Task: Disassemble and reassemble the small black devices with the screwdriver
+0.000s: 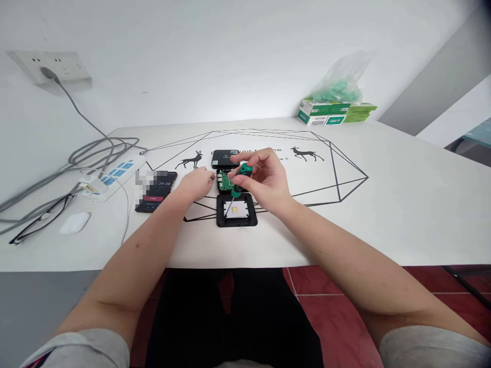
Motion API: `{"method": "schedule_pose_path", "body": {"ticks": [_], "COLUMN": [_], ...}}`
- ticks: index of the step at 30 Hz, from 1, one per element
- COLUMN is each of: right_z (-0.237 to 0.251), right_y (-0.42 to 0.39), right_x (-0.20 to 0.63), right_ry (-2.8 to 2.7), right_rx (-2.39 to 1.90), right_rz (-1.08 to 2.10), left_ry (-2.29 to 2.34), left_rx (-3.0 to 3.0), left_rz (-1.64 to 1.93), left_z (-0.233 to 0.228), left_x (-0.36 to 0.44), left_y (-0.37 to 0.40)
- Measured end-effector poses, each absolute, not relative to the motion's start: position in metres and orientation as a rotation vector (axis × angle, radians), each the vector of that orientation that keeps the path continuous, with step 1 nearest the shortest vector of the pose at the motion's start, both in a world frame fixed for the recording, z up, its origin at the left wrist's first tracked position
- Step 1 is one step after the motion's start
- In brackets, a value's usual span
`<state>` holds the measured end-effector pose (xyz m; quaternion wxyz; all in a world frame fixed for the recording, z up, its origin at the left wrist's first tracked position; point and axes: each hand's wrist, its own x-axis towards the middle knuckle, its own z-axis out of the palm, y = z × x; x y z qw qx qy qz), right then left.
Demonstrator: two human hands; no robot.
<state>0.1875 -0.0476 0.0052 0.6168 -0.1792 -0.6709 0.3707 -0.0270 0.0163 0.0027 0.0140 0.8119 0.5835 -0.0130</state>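
In my right hand point(269, 185) is a screwdriver point(236, 192) with a green and black handle. Its thin shaft slants down and left over a square black case half point(251, 221), which has a pale metal plate point(241, 204) with a small gold square inside. Whether the tip touches the case I cannot tell. Just behind lies a green circuit board point(226, 182) in a black frame, partly covered by my right fingers. My left hand point(197, 183) is closed at the board's left side; anything between its fingertips is hidden. Farther back rests a black lid point(223, 158) with a white label.
A phone point(163, 186) showing a timer, a white power strip point(115, 179) with grey cables, glasses point(42, 220) and a white earbud case point(75, 223) lie to the left. Green and white boxes point(326, 110) under a plastic bag point(341, 84) stand at the back right.
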Motion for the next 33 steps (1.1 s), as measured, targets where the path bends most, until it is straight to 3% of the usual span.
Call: {"method": "schedule_pose_path", "body": {"ticks": [13,33], "right_z": [0.015,0.012], "right_y": [-0.049,-0.049], "right_x": [0.198,0.187], "right_ry": [-1.754,-1.5], "right_rx": [-0.42,-0.374], "right_rz": [0.441,0.964], "left_ry": [1.812,1.822], "left_rx": [2.589,2.567], "left_rz": [-0.034,-0.06], "left_z": [0.002,0.005], "left_x": [-0.027,-0.024], "left_y": [0.016,0.012]}}
